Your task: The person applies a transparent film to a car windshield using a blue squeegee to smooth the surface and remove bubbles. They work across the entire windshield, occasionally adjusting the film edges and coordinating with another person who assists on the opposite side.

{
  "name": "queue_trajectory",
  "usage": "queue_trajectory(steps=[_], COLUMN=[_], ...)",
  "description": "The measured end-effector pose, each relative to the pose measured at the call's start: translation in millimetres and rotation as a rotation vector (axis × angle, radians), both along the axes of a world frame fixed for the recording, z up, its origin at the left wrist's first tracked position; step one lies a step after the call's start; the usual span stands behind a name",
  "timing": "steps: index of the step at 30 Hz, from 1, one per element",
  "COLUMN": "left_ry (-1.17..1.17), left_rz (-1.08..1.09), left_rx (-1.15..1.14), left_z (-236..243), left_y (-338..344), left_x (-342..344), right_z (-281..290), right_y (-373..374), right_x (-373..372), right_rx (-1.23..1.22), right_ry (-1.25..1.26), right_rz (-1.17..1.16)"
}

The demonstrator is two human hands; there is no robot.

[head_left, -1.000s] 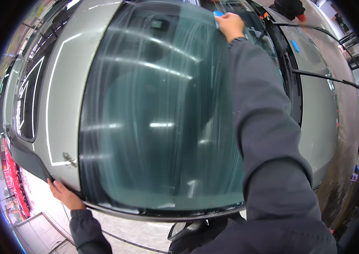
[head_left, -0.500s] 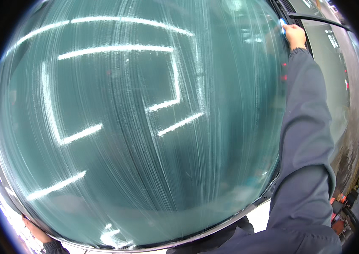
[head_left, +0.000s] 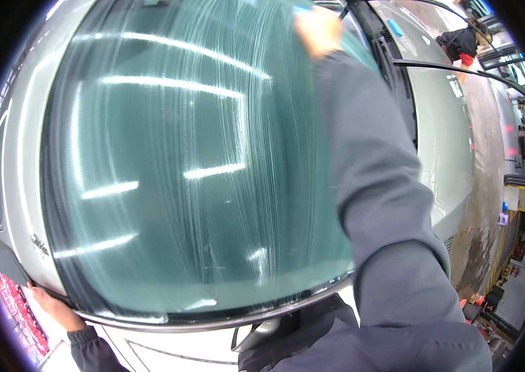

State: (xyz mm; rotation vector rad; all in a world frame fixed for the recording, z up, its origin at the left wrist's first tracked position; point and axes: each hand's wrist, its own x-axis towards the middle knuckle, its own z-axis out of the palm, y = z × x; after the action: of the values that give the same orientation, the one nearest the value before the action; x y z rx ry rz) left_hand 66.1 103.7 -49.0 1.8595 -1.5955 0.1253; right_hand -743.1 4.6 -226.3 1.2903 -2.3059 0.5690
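Observation:
A car's windshield (head_left: 151,217) fills the middle of the view, streaked with pale lines and reflecting bright ceiling lights. My right arm reaches across it to the far side. There my right hand (head_left: 319,31), smeared by motion, presses a small blue thing (head_left: 301,10) to the glass; its kind is mostly hidden by the fingers. At the near left corner, my left hand (head_left: 57,308) holds the car's frame edge (head_left: 75,306), its fingers partly hidden beyond it.
Raised wiper arms (head_left: 439,66) stretch over the silver hood (head_left: 442,142) to the right. On the hood lies a blue piece (head_left: 395,27). A person in dark clothes (head_left: 459,42) is beyond it. The pale roof (head_left: 27,155) runs along the left, near a red patterned panel (head_left: 21,310).
My right hand has moved left across the glass, away from the wiper side, with the blue thing. The view has shifted, showing more roof and hood. My left hand stays at the frame edge.

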Motion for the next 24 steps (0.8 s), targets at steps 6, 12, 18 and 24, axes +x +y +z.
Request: queue_trajectory(steps=[6, 12, 18, 24], left_ry=[-0.08, -0.029, 0.01, -0.007], left_rz=[-0.041, 0.065, 0.044, 0.081], left_rx=[-0.084, -0.069, -0.003, 0.032], left_z=[22, 25, 24, 30], left_y=[-20, -26, -40, -48], left_x=[-41, -43, -5, 17], right_z=[180, 162, 28, -95], right_y=[-133, -65, 21, 205], right_x=[266, 278, 33, -110], right_rx=[-0.091, -0.306, -0.548, -0.41], right_ry=[-0.256, -0.548, -0.359, -0.669], right_rz=[0.219, 0.588, 0.191, -0.226])
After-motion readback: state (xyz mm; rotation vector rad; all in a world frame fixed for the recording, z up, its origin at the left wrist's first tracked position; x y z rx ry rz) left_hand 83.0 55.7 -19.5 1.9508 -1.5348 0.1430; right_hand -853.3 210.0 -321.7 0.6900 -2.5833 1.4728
